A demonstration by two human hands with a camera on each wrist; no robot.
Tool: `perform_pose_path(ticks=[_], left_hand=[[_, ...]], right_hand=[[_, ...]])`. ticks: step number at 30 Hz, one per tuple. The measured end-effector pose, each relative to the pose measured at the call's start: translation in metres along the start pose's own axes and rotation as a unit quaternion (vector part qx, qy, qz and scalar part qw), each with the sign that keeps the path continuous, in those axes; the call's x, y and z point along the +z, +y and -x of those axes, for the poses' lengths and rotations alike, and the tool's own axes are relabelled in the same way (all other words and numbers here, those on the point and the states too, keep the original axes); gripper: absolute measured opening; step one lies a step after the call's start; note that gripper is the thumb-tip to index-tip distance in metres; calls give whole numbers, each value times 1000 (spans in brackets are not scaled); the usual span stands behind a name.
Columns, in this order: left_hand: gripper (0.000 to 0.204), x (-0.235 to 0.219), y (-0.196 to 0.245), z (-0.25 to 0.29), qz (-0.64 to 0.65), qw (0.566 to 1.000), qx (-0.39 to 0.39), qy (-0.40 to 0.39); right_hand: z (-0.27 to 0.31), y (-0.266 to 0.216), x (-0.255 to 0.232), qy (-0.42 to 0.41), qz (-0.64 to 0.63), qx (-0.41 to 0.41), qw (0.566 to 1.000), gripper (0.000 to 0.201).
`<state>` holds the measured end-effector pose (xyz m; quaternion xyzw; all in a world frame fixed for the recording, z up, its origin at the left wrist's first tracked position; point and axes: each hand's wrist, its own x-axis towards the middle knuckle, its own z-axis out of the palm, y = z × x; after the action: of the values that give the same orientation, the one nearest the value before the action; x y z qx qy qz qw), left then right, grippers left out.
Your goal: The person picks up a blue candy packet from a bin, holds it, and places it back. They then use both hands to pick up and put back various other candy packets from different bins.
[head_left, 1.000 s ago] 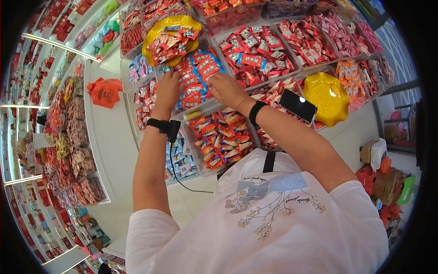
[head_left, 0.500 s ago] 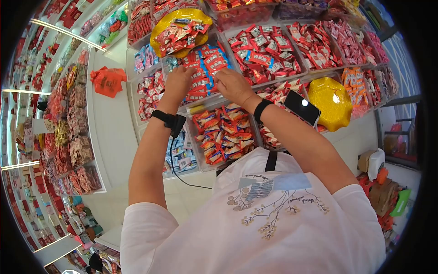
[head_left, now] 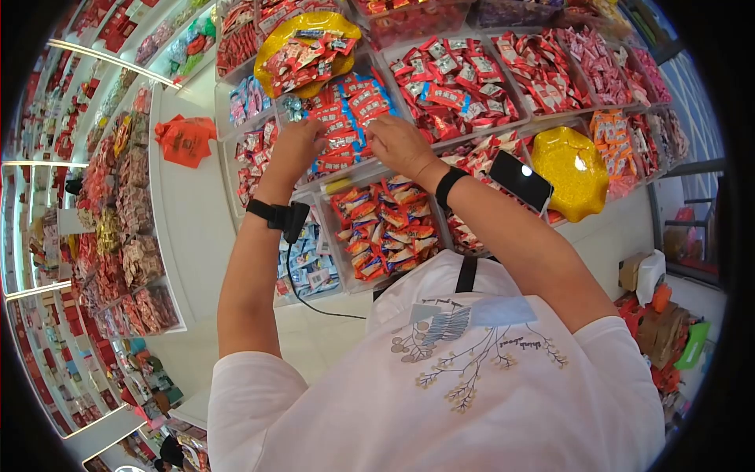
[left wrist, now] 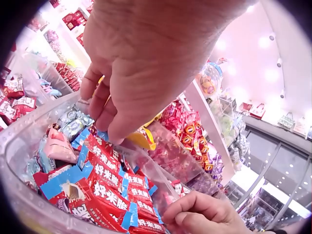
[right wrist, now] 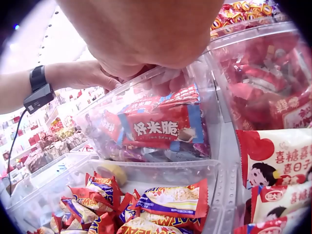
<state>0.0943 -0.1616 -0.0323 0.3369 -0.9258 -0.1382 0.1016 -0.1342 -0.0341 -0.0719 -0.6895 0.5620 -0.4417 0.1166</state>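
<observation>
Red-and-blue candy packets [head_left: 343,141] [left wrist: 108,190] [right wrist: 155,127] lie in rows in a clear bin [left wrist: 22,187]. My left hand [head_left: 297,148] [left wrist: 146,63] [right wrist: 87,74] reaches over the bin's left side, fingers bent loosely down and their tips at the far end of the rows. At the right side is my right hand [head_left: 403,148] [left wrist: 207,214] [right wrist: 141,29]; its thumb and forefinger are close together beside the packet ends. Whether they pinch a packet is hidden. Silver-blue wrapped candies [left wrist: 73,124] lie beside the rows.
A gold scalloped plate [head_left: 275,59] heaped with red candies stands beyond the bin. An empty gold plate [head_left: 570,177] and a phone [head_left: 521,182] are at the right. A bin of orange-and-blue candies [head_left: 385,228] is nearer the body. A red bag [head_left: 185,141] lies left.
Since half a second ago my left hand has drawn slightly left and back from the packets. My right hand has barely moved. The head view has shifted since the earliest frame.
</observation>
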Motion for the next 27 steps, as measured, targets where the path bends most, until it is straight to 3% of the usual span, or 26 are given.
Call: perform_pose_path(ticks=[4,19,22,27], left_hand=[[24,12,11,-1,-57,998,32,13],[22,17,7,-4,-46,997,-64,-23],[25,12,14,-6,50,999,-10,-9],[24,27,22,-14,4,1000,6,-29]], right_hand=[[0,0,-1,-3,3,12,1000,4],[0,-3,-2,-9,9,9,1000,5],[0,-4,-3,-11,18,8,1000,4],[0,-5,-5,-15,17,7,1000,4]])
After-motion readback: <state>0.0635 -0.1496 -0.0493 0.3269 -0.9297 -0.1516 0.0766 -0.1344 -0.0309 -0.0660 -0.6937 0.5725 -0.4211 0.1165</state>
